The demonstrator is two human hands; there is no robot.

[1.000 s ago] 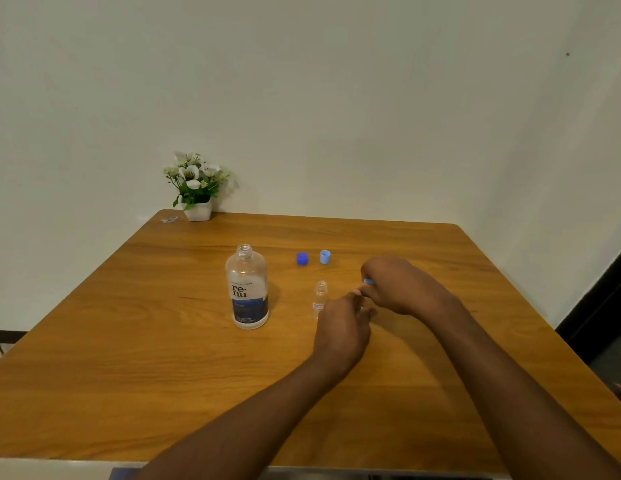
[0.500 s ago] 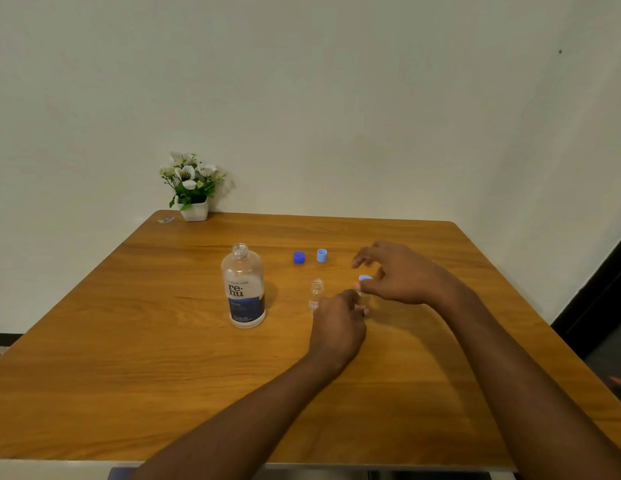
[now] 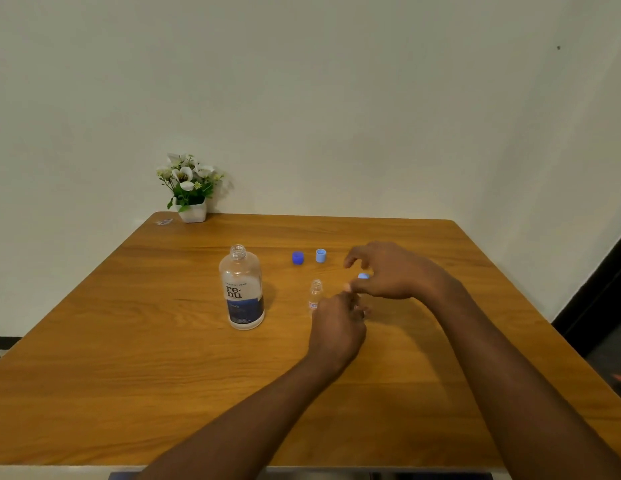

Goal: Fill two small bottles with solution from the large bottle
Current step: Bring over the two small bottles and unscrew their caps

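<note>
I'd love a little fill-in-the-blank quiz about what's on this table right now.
1. The large bottle stands upright with its cap ____.
2. Two loose blue caps lie on the table, ____ the large bottle as seen from the camera.
3. The flower pot sits at the table's far ____ corner.

Missing words: off; right of; left

The left hand (image 3: 337, 327) hides whatever it holds at mid frame, a light blue cap (image 3: 363, 276) peeks from behind the right hand (image 3: 388, 271), and both arms run off the bottom edge
</note>
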